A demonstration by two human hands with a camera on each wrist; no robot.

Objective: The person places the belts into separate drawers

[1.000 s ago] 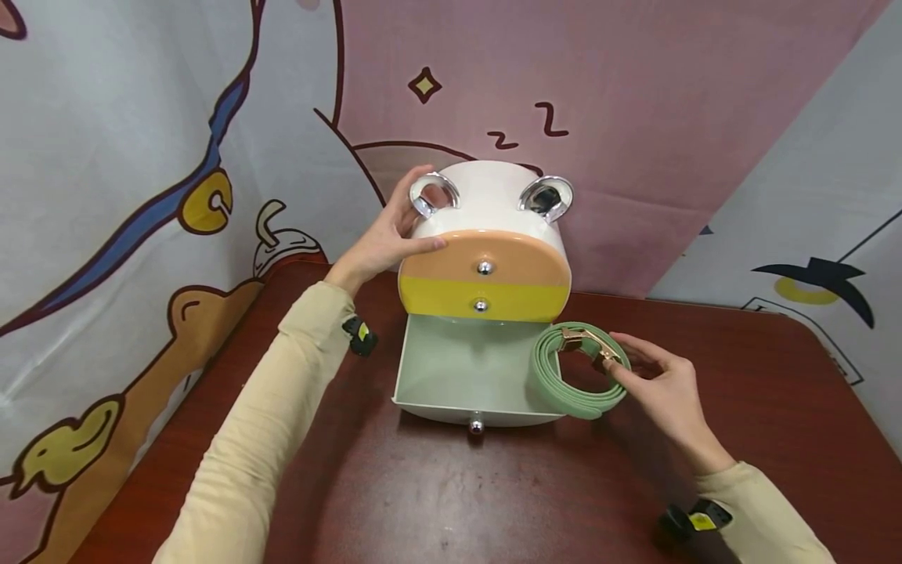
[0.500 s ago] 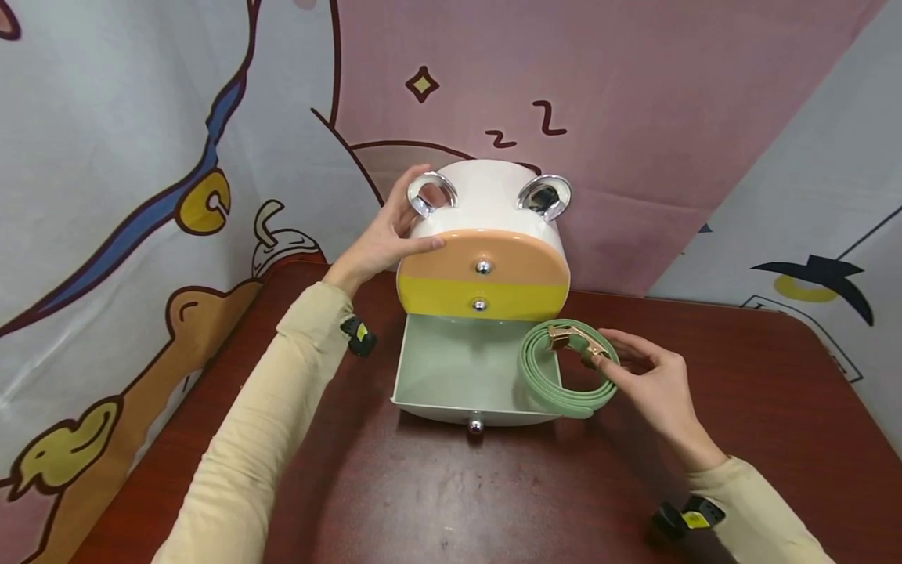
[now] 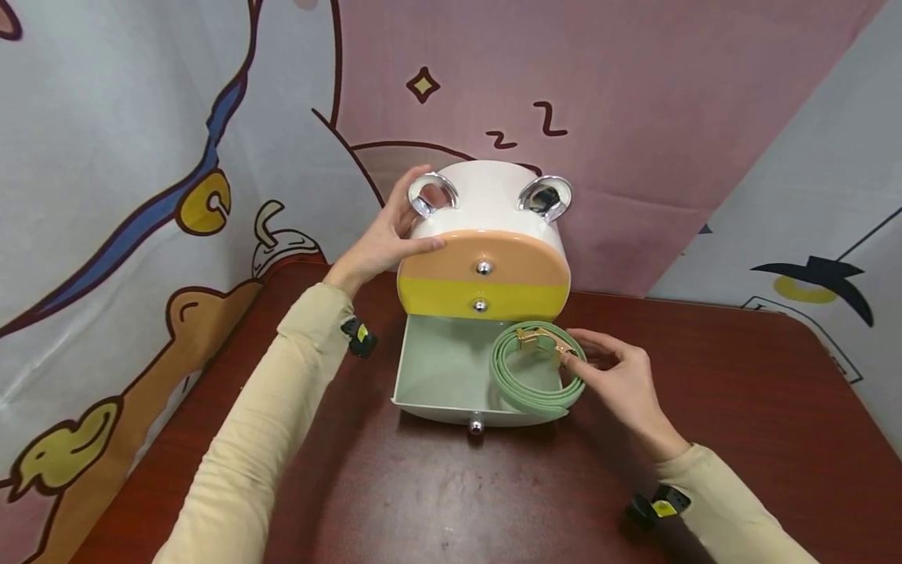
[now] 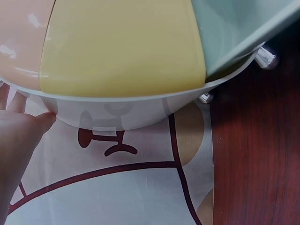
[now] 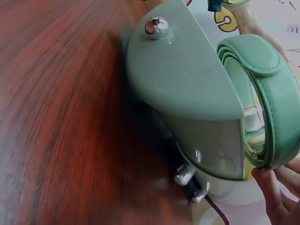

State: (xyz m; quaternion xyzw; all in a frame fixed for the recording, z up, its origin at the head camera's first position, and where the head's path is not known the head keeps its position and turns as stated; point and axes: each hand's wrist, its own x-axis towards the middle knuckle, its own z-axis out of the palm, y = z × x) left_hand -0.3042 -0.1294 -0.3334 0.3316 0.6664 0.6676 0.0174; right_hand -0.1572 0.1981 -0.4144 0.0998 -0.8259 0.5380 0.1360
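Observation:
A small frog-shaped drawer cabinet (image 3: 492, 192) has a white body, silver ring eyes and round silver knobs. Its orange and yellow drawers are closed, and the pale green bottom drawer (image 3: 444, 368) is pulled out. My left hand (image 3: 384, 235) rests on the cabinet's upper left side, thumb at the front rim, other fingers partly hidden behind the eye. My right hand (image 3: 620, 380) pinches a coiled green belt (image 3: 503, 372) with a gold buckle (image 3: 546, 341) at its right side. The belt hangs tilted over the drawer's right part; in the right wrist view, the coil (image 5: 286, 103) stands above the drawer rim.
A dark red wooden table (image 3: 451, 501) carries the cabinet. Behind it hangs a cartoon-printed cloth (image 3: 620, 94) in pink and white. The drawer's front knob (image 3: 476, 424) sticks out toward me, and silver feet (image 5: 183, 174) show under the cabinet.
My right hand has carried the belt leftward, from the drawer's right edge to over its right part. The left hand and the cabinet stay where they were.

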